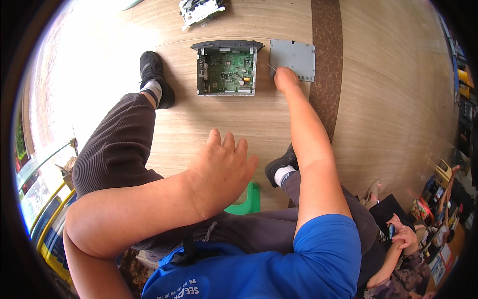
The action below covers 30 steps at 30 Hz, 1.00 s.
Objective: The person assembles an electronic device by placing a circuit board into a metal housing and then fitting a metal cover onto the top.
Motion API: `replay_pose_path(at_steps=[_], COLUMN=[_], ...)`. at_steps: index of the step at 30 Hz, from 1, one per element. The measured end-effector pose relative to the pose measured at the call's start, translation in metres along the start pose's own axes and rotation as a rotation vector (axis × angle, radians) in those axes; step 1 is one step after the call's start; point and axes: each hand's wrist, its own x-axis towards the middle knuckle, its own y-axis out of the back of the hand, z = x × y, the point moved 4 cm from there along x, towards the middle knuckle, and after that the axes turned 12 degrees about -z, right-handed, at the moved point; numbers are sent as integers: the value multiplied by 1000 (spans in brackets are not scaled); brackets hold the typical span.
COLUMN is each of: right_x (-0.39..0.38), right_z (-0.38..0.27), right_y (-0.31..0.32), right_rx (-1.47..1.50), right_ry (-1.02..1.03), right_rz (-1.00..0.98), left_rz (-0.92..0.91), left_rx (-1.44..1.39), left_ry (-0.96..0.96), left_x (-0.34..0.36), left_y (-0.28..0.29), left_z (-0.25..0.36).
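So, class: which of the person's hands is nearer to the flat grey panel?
Right. The right hand is at the lower-left edge of the grey panel; the left hand is well apart, nearer the body.

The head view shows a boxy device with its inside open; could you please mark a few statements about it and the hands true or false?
1. A green circuit board shows inside the open case. True.
2. The flat grey panel covers the case. False: it lies on the floor, to the right of the case.
3. A thin rod sticks out from the right hand. True.
4. The left hand touches the circuit board. False: it is apart from it, nearer the body.
5. The person's sleeve is red. False: it is blue.
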Motion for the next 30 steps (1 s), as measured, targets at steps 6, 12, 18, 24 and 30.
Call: replay_pose_path(at_steps=[6, 12, 18, 24, 30], right_x=[1, -15, -42, -43, -19], right_z=[20, 50, 67, 53, 34], right_y=[-6, -13, -51, -33, -12], right_rx=[121, 473, 382, 534, 462], right_ry=[106, 29, -86, -76, 0], right_rz=[93, 289, 441, 542, 387], left_rz=[-8, -20, 16, 28, 41], left_rx=[3, -7, 68, 78, 93], left_ry=[-9, -9, -13, -2, -1], left_x=[1, -1, 1, 2, 1], left_y=[3, 2, -1, -10, -8], left_z=[0, -1, -4, -6, -9])
